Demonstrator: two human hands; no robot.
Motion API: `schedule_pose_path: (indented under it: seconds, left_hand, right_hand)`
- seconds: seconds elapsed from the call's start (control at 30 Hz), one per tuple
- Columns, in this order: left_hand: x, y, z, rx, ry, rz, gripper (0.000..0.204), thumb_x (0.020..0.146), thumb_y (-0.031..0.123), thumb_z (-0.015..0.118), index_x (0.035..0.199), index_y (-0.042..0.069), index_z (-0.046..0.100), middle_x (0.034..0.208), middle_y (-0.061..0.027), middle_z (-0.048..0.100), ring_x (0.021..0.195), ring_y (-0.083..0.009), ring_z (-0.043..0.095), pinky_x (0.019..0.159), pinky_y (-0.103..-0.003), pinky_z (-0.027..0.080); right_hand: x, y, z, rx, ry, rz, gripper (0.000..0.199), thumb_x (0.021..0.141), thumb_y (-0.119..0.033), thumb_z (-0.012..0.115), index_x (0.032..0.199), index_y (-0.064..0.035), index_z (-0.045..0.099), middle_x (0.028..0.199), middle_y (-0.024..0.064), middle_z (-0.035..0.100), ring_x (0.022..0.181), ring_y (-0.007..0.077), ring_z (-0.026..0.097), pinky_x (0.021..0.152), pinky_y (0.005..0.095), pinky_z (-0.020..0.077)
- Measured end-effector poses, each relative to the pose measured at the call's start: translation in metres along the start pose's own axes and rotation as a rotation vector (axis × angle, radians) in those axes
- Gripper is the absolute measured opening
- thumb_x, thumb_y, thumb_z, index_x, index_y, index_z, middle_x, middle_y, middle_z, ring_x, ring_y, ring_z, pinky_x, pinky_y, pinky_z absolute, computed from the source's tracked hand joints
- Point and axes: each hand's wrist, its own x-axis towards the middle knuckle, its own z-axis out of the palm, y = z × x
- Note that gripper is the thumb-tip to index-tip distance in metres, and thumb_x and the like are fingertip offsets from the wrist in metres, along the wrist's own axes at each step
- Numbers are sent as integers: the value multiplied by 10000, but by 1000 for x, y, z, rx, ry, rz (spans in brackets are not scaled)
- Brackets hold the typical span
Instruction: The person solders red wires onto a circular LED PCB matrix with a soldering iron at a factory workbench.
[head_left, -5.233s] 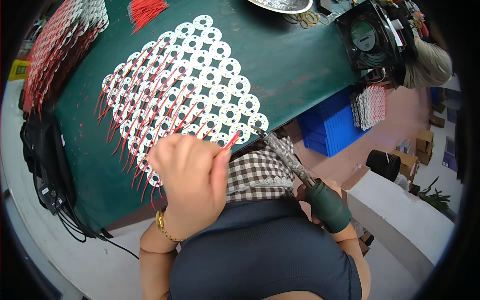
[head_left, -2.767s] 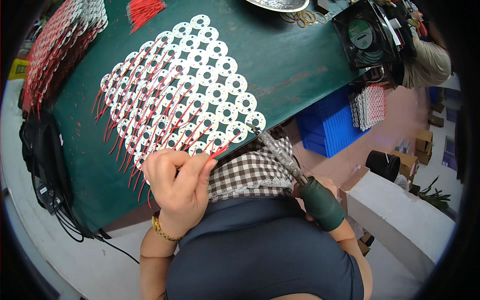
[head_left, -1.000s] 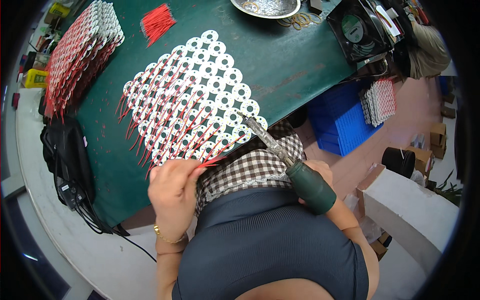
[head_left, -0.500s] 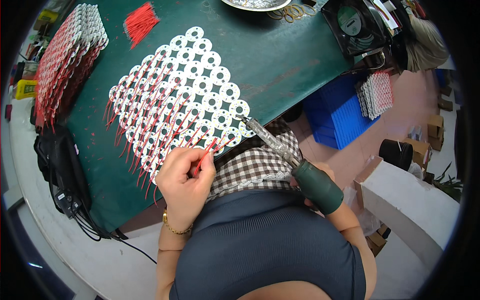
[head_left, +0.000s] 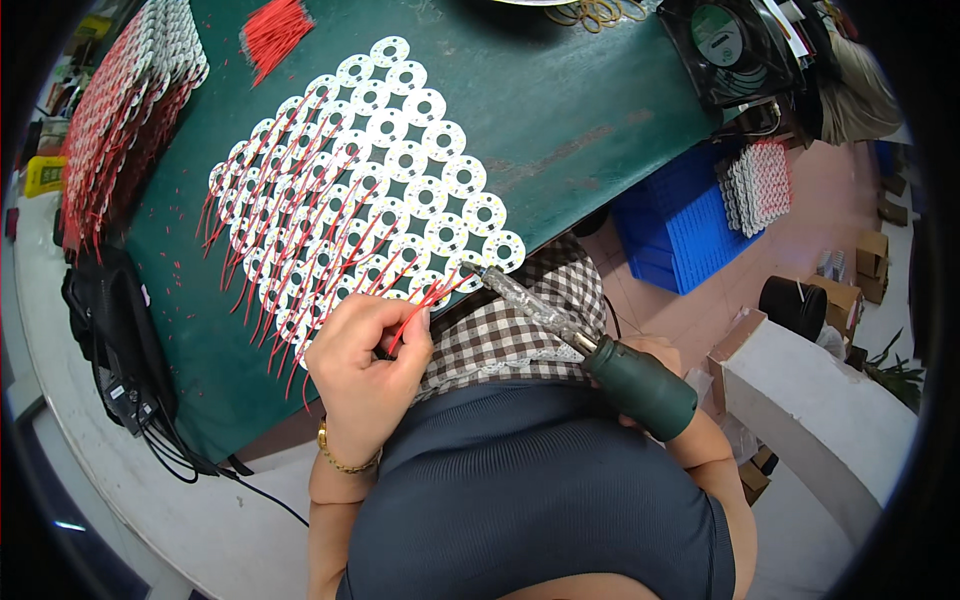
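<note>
Pinching thin red wires [head_left: 425, 300] in the left hand [head_left: 368, 375], right hand [head_left: 655, 420] hidden behind the gripped soldering iron [head_left: 590, 345], tip could easily singe fingertips [head_left: 418, 325] or neighbouring ring boards [head_left: 400, 200].

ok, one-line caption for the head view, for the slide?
Left hand pinches red wires at a sheet of white ring boards; right hand holds a soldering iron to them.

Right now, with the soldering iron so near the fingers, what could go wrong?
1. The soldering iron tip sits close to the left hand pinching red wires; a slip may burn the fingers.
2. The tip works at the panel of round white boards, at the green mat's edge above the lap; solder could drip.
</note>
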Motion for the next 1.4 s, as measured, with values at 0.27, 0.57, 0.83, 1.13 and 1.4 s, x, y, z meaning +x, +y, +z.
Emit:
schedule_pose_path:
  seconds: [0.27,0.57,0.83,1.13,1.4]
  left_hand:
    - [2,0,-1,-21,-13,-33,72,746,-44,718,771,-9,661,707,-45,612,530,-73,529,493,-216,424]
    - [1,-2,1,-55,9,-71,71,748,-51,709,759,-18,647,697,-26,582,555,-57,444,508,-218,338]
    - [2,-4,-1,-29,-11,-43,72,734,-41,718,756,7,669,697,-41,608,514,-76,519,483,-221,419]
    - [2,-5,-1,-47,-12,-21,80,732,-39,723,760,13,669,693,-35,593,506,-75,504,467,-222,402]
    - [2,-7,-1,-44,-1,22,85,730,-45,724,763,9,668,694,-33,591,501,-68,493,461,-214,395]
  right_hand:
    - [11,-8,-4,-97,-48,-81,518,692,-396,821,897,43,638,736,99,650,591,235,667,524,280,535]
    - [-4,1,-1,-55,-96,298,706,416,-685,761,771,-81,669,677,100,614,653,335,615,611,379,490]
    - [-2,-7,-3,-108,-47,296,640,462,-665,712,775,-107,693,676,95,611,654,341,604,617,377,491]
    - [15,-25,-16,-200,-119,61,371,682,-224,771,903,34,620,769,127,654,628,271,668,579,334,546]
    - [15,-33,-8,-179,-52,414,425,528,-462,763,765,-122,671,674,64,633,643,306,629,623,375,504]
